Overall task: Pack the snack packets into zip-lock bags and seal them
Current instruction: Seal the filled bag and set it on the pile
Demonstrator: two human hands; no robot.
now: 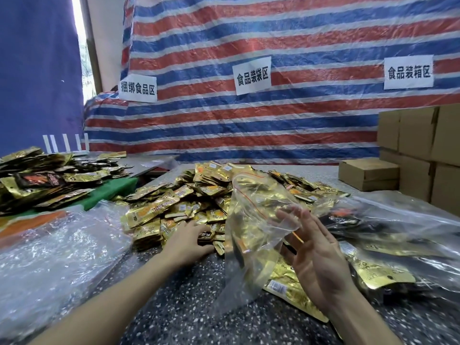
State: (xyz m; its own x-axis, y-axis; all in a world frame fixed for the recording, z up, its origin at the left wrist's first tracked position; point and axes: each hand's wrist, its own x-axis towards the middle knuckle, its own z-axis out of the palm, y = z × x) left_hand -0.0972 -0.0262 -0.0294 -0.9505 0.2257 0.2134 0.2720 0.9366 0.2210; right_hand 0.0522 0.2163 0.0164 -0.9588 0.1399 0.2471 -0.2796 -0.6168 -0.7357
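Note:
A heap of small gold snack packets (174,205) lies in the middle of the speckled table (174,307). My left hand (191,241) reaches into the near edge of the heap, its fingers curled over a few packets. My right hand (316,252) is raised with straight, spread fingers. Its fingertips sit inside the mouth of a clear zip-lock bag (251,225) with a red seal line, holding the bag up and open. The bag hangs tilted above the table. Whether any packets are inside it is unclear, because gold shows through the plastic.
Crumpled clear plastic bags (54,247) lie at the left. A second pile of gold and black packets (47,180) sits at the far left on green cloth. Larger gold packets in plastic (378,267) lie at the right. Cardboard boxes (420,150) stand stacked at the back right.

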